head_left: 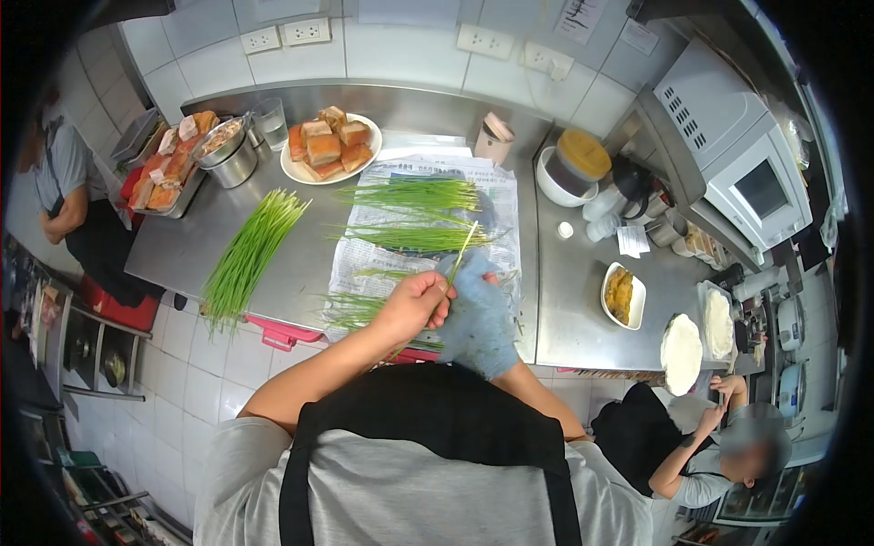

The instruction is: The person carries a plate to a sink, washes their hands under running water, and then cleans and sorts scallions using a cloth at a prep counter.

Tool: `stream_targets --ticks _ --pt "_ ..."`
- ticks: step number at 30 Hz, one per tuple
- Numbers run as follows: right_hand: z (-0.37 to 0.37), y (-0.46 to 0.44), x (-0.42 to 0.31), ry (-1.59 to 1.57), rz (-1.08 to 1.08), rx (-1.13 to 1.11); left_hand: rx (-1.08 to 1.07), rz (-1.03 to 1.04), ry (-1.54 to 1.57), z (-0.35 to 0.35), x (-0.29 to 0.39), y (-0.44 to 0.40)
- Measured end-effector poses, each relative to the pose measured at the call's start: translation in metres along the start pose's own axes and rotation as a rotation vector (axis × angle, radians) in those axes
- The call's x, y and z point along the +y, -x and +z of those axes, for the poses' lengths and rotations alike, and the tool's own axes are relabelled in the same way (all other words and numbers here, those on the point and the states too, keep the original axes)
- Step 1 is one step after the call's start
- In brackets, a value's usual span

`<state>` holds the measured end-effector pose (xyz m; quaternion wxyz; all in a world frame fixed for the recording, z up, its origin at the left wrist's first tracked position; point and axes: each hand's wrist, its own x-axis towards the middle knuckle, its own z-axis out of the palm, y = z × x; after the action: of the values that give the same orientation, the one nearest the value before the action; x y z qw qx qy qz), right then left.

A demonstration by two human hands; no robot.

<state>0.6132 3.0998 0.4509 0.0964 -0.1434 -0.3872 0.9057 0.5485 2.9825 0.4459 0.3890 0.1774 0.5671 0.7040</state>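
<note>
My left hand (421, 305) is closed, thumb and fingers pinched on a thin green stalk (465, 250) with a pale upper end. Beside it, my right hand (490, 277) is mostly covered by a blue-grey cloth (478, 318) hanging toward my apron; its grip is hidden. Under both hands lies newspaper (503, 205) on the steel counter, bearing bunches of green stalks (419, 193). A larger green bunch (250, 259) lies on bare steel to the left, its tips over the front edge.
Behind are a plate (291, 166) of browned blocks, a glass (270, 123) and a metal pot (232, 166). On the right stand a yellow-lidded container (583, 155), a bowl (637, 314) and a microwave (760, 173). One person is at far left, another at lower right.
</note>
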Motion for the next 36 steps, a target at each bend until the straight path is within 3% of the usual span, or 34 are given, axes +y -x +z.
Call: stream_targets --ticks 4,6,12,19,22,24,26,27,30,32,33,34,36 --pt "0.004 0.004 -0.004 -0.024 0.104 0.097 -0.021 -0.055 -0.071 0.0 -0.003 0.007" --pt "-0.013 -0.017 0.001 -0.191 0.127 0.087 -0.038 -0.082 -0.07 -0.004 -0.003 0.011" --pt "-0.009 -0.039 -0.033 -0.314 -0.212 0.132 -0.034 -0.072 -0.042 -0.015 -0.007 0.026" --pt "-0.014 -0.027 -0.009 -0.22 -0.132 0.028 0.101 0.056 -0.05 -0.011 -0.001 0.016" --pt "-0.012 -0.017 0.012 0.055 -0.1 0.189 0.158 0.094 -0.225 -0.002 0.006 0.018" --pt "-0.015 -0.017 0.016 -0.076 0.034 0.125 0.189 0.136 -0.32 0.0 0.005 0.02" --pt "-0.03 -0.024 0.032 0.093 -0.01 0.031 0.258 0.253 -0.479 -0.007 -0.002 0.016" --pt "-0.039 -0.032 0.044 0.328 -0.122 -0.033 0.292 0.312 -0.561 -0.009 0.0 0.016" --pt "-0.04 -0.028 0.047 0.81 -0.468 -0.148 0.239 0.162 -0.876 -0.012 0.018 0.024" --pt "-0.01 -0.016 0.025 0.633 -0.441 -0.111 0.406 0.501 -1.054 -0.021 0.019 0.021" --pt "0.008 -0.012 0.017 0.335 -0.291 -0.048 0.491 0.677 -1.139 -0.025 0.025 0.018" --pt "0.018 -0.011 0.014 0.041 -0.133 0.017 0.49 0.601 -1.061 -0.026 0.033 0.012" --pt "0.017 -0.018 0.012 0.105 -0.115 -0.024 0.357 0.538 -0.786 -0.029 0.039 -0.014"
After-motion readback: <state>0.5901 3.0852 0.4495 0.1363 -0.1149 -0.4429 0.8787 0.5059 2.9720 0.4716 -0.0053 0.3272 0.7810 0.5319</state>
